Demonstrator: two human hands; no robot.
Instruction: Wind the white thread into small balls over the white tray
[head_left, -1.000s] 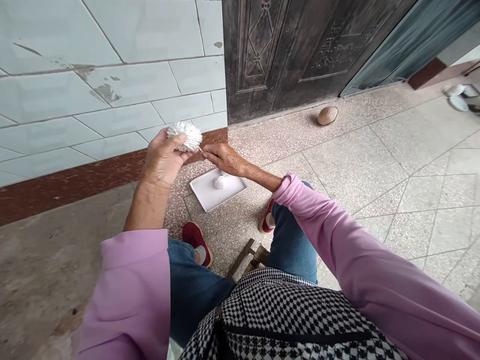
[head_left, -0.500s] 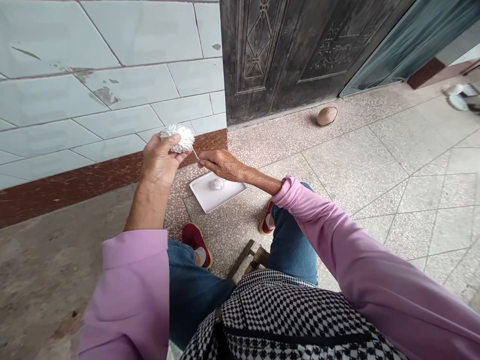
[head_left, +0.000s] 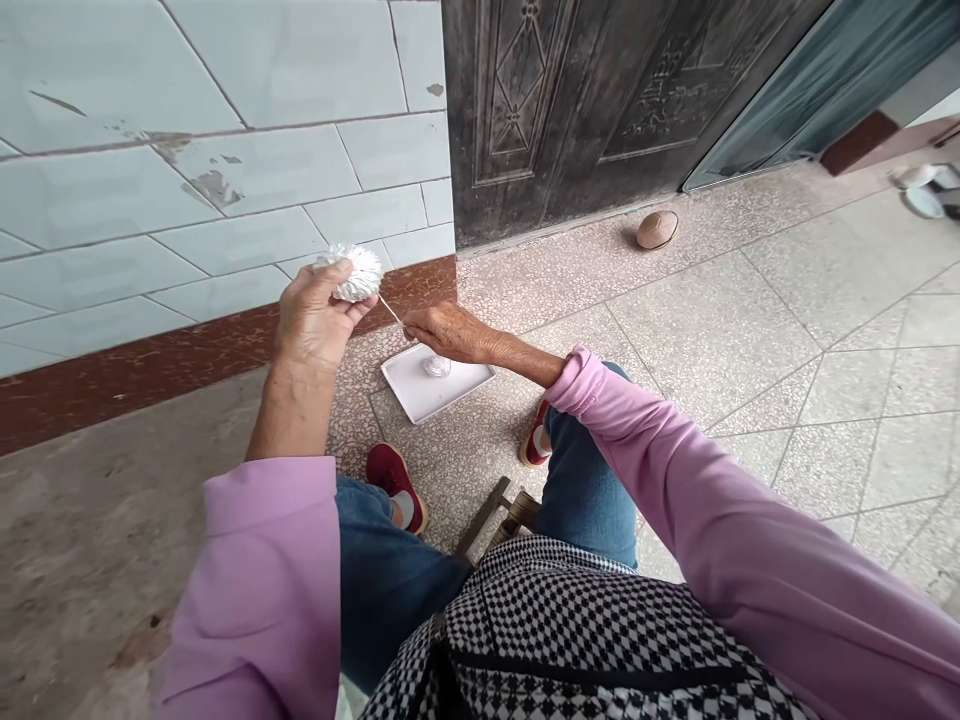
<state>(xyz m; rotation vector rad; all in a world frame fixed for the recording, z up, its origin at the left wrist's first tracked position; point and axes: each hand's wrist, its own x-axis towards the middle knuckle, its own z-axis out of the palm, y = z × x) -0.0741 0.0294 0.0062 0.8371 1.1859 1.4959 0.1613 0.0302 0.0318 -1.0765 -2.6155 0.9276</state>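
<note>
A fluffy white yarn pompom [head_left: 358,272] is gripped in my left hand [head_left: 311,315], thumb across its near side and fingers beneath. From its lower right a white strand [head_left: 390,309] runs, drawn straight, to my right hand [head_left: 450,332]. The right fingers are closed on that strand, just right of and below the pompom. Under the right hand, on the floor, a shallow white tray [head_left: 420,405] holds a small ball of white yarn [head_left: 436,367].
A tiled wall [head_left: 285,180] stands close ahead on the left, beside a dark carved door [head_left: 555,110]. On the floor by the door lies a round pinkish-brown object [head_left: 657,230]. Between my legs a wooden stool [head_left: 487,520] partly shows; red shoes [head_left: 390,472] flank the tray.
My left hand has shifted slightly left with the pompom, and the right hand slightly right. The strand between them looks longer and straighter.
</note>
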